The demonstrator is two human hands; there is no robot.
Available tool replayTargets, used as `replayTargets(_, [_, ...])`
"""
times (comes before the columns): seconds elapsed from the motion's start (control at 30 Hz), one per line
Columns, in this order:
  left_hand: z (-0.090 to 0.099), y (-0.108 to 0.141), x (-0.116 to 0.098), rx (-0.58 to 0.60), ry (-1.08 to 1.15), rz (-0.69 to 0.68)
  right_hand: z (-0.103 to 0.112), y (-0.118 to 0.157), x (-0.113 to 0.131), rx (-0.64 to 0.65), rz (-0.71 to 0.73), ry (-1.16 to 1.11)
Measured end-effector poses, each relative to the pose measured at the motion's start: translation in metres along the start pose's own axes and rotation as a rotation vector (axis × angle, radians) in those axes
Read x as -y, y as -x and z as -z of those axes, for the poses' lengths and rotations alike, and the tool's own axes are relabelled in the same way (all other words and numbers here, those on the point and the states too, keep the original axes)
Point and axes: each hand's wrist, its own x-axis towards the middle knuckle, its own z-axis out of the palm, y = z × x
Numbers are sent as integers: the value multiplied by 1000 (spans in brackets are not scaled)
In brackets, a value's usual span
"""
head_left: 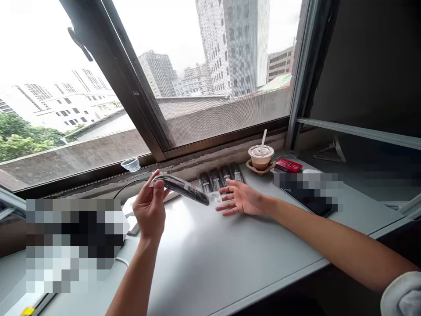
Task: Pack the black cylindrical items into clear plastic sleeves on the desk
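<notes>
Our left hand pinches the light, slippery packet by its end, the best hold; our right hand is open beside it.

Daylight enters through the window and is the main light source. The sky is overexposed to near white, with detail lost. The desk shows a broad, pale glare near its centre, and shadows on it are soft. The clear wrapping of the black packet carries small highlights. The wall at right lies in deep shade. Wide-angle distortion tilts straight lines toward the edges: the window frame slants and the tower leans. Fine detail is soft overall. A pixelated patch covers the lower left, and another pixelated patch covers an area right of centre.
</notes>
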Motion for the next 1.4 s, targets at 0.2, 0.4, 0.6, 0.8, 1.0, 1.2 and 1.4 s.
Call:
replayTargets(0.2, [-16,9,-4,62,106,182,1,1,-3,78,-46,11])
replayTargets(0.4, [5,-4,-8,-26,-216,-2,3,2,1,24,88,122])
replayTargets(0.6, [0,9,-18,580,-834,-625,7,-5,-7,-34,106,247])
replayTargets(0.8, [-7,25,10,1089,-1035,-305,5,-3,-6,-23,123,427])
replayTargets(1.0, [15,9,22,1012,-1043,-240,15,-2,7,-105,140,585])
replayTargets(1.2, [40,-8,35,977,-1055,-85,23,1,21,-278,421,762])
replayTargets(1.4, [38,1,33,1003,-975,-8,24,0,22,-435,757,668])
